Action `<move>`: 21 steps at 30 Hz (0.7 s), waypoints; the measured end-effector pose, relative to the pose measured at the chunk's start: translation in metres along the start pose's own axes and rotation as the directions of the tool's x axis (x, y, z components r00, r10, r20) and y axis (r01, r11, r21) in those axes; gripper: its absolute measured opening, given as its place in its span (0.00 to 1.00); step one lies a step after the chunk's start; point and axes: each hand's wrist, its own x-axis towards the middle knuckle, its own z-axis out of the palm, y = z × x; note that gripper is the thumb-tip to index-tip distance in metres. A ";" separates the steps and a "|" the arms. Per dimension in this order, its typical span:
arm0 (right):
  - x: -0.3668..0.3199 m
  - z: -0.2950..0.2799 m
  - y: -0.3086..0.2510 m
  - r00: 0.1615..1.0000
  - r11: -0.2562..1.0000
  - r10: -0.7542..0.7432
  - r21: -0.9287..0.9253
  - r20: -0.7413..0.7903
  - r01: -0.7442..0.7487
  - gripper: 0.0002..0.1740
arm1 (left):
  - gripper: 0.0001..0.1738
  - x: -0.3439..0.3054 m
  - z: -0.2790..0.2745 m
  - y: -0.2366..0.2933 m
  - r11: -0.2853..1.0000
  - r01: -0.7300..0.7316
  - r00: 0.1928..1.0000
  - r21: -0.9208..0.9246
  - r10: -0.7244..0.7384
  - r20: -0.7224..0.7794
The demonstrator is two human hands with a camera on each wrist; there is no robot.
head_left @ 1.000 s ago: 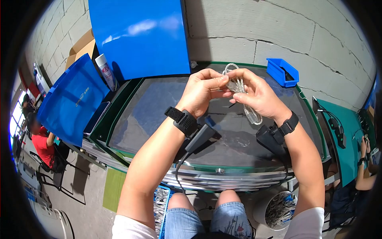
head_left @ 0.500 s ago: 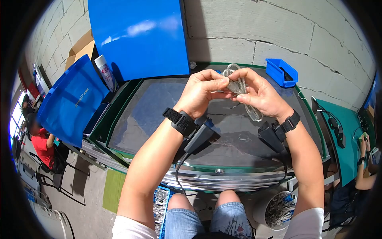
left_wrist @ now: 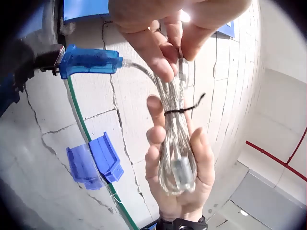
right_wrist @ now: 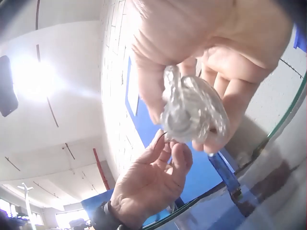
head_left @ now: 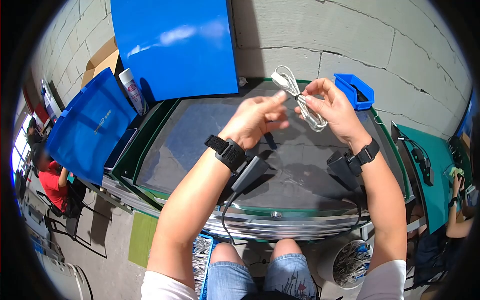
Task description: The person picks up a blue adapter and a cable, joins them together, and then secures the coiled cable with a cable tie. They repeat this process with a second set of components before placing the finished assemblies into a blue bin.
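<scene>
Right hand [head_left: 332,110] now holds cable bundle [head_left: 300,97] higher, grip curled round it. Left hand [head_left: 255,120] has drawn back slightly; whether its grip pinches anything cannot be told.

Place: a workshop or small assembly floor, set out as seated work stations side by side.
Wall: a bare concrete block wall [head_left: 390,45], grey, cracked and unpainted, right behind the desk's far edge.
Desk: a metal-framed desk [head_left: 190,150] with a glass top and green trim.
Storage: a blue parts bin [head_left: 356,90] at the far right corner; a blue crate [head_left: 202,260] and a white bucket [head_left: 350,262] under the near edge, both full of coiled cables.
Work piece: a clear, tied cable bundle [head_left: 289,84], like those below.
Supplies: a spray can [head_left: 134,90] and a cardboard box [head_left: 102,57] off the left edge.
Neighbours: a seated person [head_left: 50,180] to the left; a second station [head_left: 430,165] with a green mat to the right.
</scene>
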 end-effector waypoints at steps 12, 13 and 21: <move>-0.003 0.007 -0.007 0.930 0.776 -0.340 -0.517 0.139 0.361 0.09 | 0.19 -0.004 0.008 0.001 0.993 -0.114 0.988 0.029 0.110 0.107; -0.006 0.008 -0.014 0.940 0.758 -0.301 -0.557 0.160 0.338 0.10 | 0.18 -0.005 0.007 0.003 0.990 -0.134 0.989 0.038 0.131 0.069; -0.007 0.017 -0.009 0.912 0.720 -0.271 -0.564 0.308 0.404 0.10 | 0.18 -0.004 0.006 0.003 0.990 -0.129 0.991 0.059 0.127 0.038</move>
